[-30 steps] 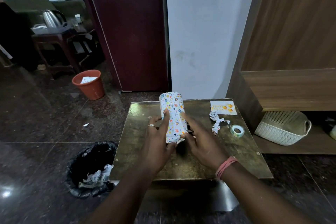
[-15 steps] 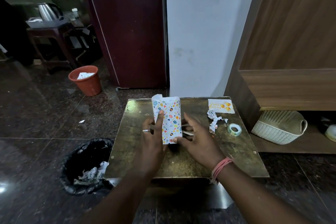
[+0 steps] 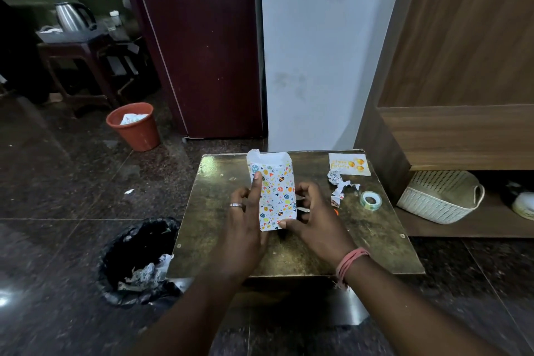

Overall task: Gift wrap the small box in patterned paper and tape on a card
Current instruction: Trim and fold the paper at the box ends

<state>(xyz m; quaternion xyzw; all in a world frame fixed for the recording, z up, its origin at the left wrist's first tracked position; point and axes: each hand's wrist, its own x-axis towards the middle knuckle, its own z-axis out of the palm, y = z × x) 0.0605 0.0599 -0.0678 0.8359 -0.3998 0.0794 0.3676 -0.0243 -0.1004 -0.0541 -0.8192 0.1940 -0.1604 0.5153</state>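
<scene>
Brass-coloured and mottled, the low table [image 3: 372, 228] carries the whole job, and its slick top looks like the first hazard: a hard press on the parcel could send it sliding toward the far edge. The small box cannot be seen itself; it sits inside the patterned paper [image 3: 276, 196], which lies lengthwise in the middle of the table, the far end of the paper standing open and showing its white inside. That open end is probably the weak point, since the paper could spring loose or crease crookedly if either hand lets go before tape holds it.

On the floor at the table's left corner a black bin bag [image 3: 135, 257] gapes with scraps inside, near enough that a dropped piece might fall in. Further off stand an orange bucket [image 3: 134, 127] and, under the wooden shelf on the right, a white basket [image 3: 439, 199]; neither is in the way.

On the parcel, the left hand [image 3: 245, 225] lies along the left side, forefinger straight and pressing the top. The right hand [image 3: 315, 220] curls round the right side, thumb pinching the near corner.

Behind the right hand are the card [image 3: 349, 165], then torn paper scraps [image 3: 339, 186], then the roll of tape [image 3: 370, 200]. Reaching for the tape means freeing a hand, and the scraps could stick to it.
</scene>
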